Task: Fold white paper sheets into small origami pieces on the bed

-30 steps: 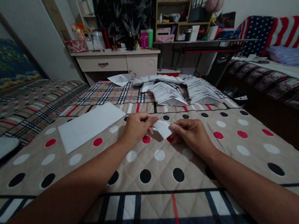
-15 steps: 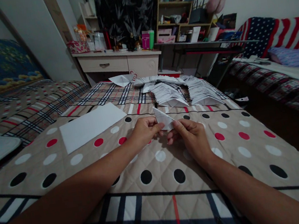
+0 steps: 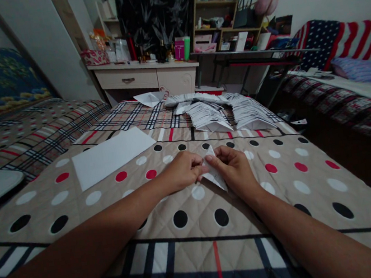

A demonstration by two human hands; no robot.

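Between my hands, just above the dotted bedspread (image 3: 200, 210), is a small folded piece of white paper (image 3: 215, 179) with a pointed tip. My left hand (image 3: 186, 168) pinches its left side with thumb and fingers. On the other side my right hand (image 3: 233, 164) grips it, the thumb lying across its face and hiding part of it. A flat white sheet of paper (image 3: 113, 157) lies on the bed to the left of my hands. Beyond them, rows of folded paper pieces (image 3: 208, 117) stand packed together, with a second row (image 3: 250, 112) to the right.
At the bed's far end lies a loose folded paper (image 3: 149, 99). A white dresser (image 3: 129, 77) with bottles and boxes stands behind it. On the right are a desk shelf (image 3: 219, 29) and a couch with a flag-patterned cover (image 3: 327, 45).
The folded paper has been turned, so its long edge now slants down toward my right wrist. My right thumb has shifted up across it, and my hands are closer together.
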